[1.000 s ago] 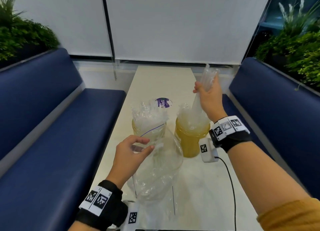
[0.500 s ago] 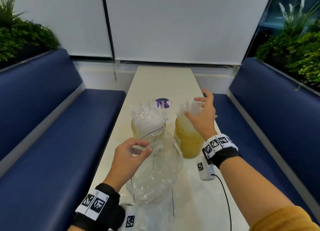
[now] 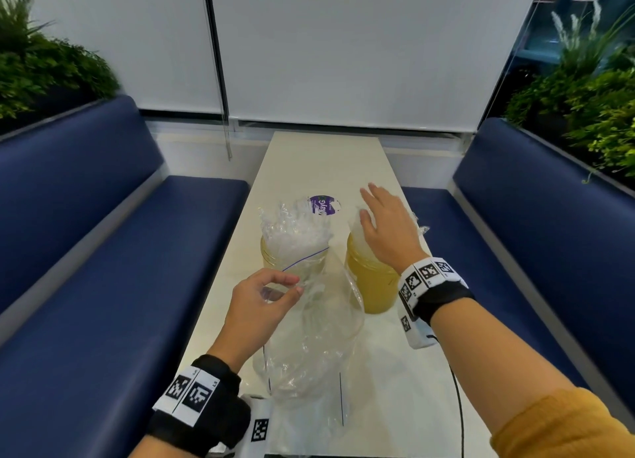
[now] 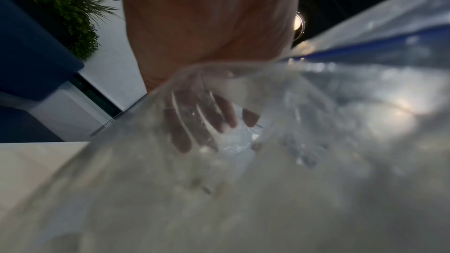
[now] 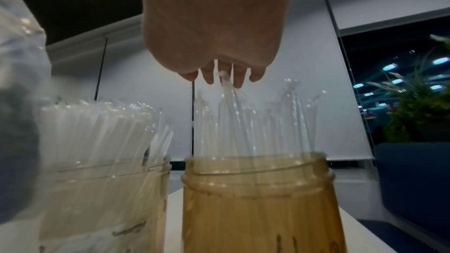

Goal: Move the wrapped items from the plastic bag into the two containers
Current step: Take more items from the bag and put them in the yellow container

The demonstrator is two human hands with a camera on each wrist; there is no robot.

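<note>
Each forearm is bare down to a black wrist strap. The left wrist strap (image 3: 202, 406) carries a white band printed with two square black-and-white code markers, and a further white tab with one more such marker hangs at its inner side. The right wrist strap (image 3: 436, 292) bears a similar white band with three code markers across the top and more down the side, above a small white box (image 3: 417, 334) fixed under the wrist. A thin black cable (image 3: 458, 399) runs from that box back along the arm. A mustard-yellow sleeve (image 3: 563, 426) covers the right upper arm.
</note>
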